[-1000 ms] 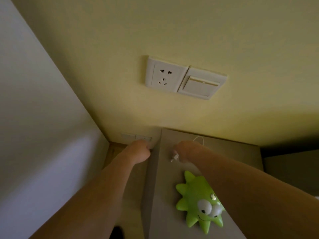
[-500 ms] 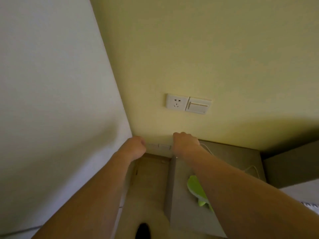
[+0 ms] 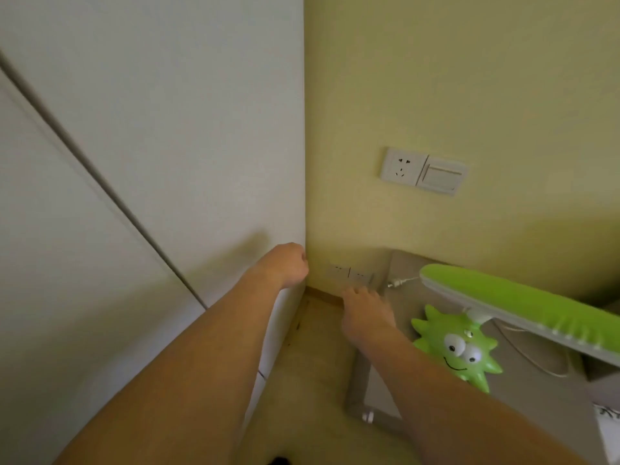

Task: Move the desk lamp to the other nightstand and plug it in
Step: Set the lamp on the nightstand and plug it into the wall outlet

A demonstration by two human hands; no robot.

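While the plug [image 3: 396, 282] lies loose, lamp [image 3: 523, 305] beside right hand [image 3: 365, 313].

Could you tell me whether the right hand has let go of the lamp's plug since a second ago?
Yes. The right hand now hovers empty below the low wall sockets, while the plug lies on the nightstand.

Home bedroom: nightstand [image 3: 550, 394], wall socket [image 3: 402, 166], wardrobe [image 3: 134, 162].

Green desk lamp [image 3: 476, 333] on nightstand [image 3: 543, 394], plug [image 3: 397, 282] near low outlets [image 3: 350, 274].
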